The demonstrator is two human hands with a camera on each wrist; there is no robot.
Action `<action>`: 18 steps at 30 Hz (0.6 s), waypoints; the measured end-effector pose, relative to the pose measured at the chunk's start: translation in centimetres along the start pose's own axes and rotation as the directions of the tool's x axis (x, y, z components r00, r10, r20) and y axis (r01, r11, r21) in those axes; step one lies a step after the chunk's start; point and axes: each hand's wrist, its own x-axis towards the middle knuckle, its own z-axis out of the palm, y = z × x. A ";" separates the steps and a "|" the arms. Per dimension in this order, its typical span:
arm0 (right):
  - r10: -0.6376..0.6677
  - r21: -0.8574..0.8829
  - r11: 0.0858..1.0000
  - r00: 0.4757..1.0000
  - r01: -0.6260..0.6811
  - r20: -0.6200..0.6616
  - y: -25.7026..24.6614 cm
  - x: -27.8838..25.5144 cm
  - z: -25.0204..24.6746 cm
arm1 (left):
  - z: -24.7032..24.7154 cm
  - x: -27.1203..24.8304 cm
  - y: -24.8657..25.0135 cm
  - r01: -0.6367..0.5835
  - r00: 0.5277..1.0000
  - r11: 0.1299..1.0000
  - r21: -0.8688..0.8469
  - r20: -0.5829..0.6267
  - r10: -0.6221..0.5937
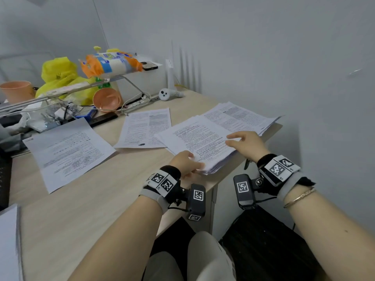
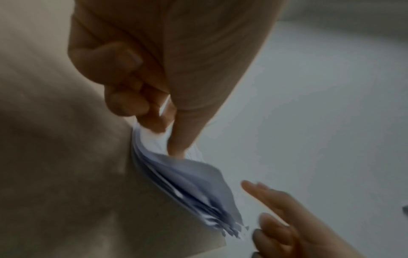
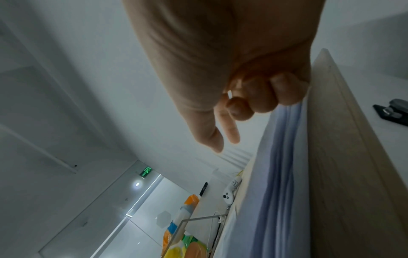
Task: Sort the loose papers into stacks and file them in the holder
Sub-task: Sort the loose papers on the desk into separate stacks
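A thick stack of printed papers [image 1: 203,142] lies at the desk's near right edge. My left hand [image 1: 188,163] pinches its near left corner; the blurred left wrist view shows thumb and fingers [image 2: 167,125] closed on the fanned sheets [image 2: 187,183]. My right hand [image 1: 243,142] rests on the stack's right side. Its thumb and index finger are straight, and the other fingers [image 3: 284,90] curl against the stack's edge [image 3: 284,157]. A second spread pile [image 1: 243,116] lies behind. Two loose sheets lie in the middle [image 1: 146,128] and on the left [image 1: 69,151].
A clear raised shelf [image 1: 81,88] at the back left carries a rice bag [image 1: 109,63] and a phone [image 1: 149,65]. Yellow bags, orange cups [image 1: 107,99] and cables crowd beneath it. A white controller [image 1: 166,94] lies by the wall. More paper [image 1: 8,240] sits near left.
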 end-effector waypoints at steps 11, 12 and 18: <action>-0.214 0.137 0.968 0.977 0.211 0.013 -8.6 -0.7 4.9 | -7.0 -1.2 -2.2 -0.006 0.981 0.999 -0.049 -0.193 -0.004; -0.229 0.129 0.966 0.972 0.222 0.046 -9.4 -0.6 6.1 | -8.1 -1.2 -2.6 0.001 0.976 0.999 -0.053 -0.218 -0.013; -0.223 0.010 0.973 0.928 0.230 0.299 -12.5 1.0 13.5 | -14.2 -0.7 -6.0 0.076 0.912 0.995 0.059 -0.409 -0.046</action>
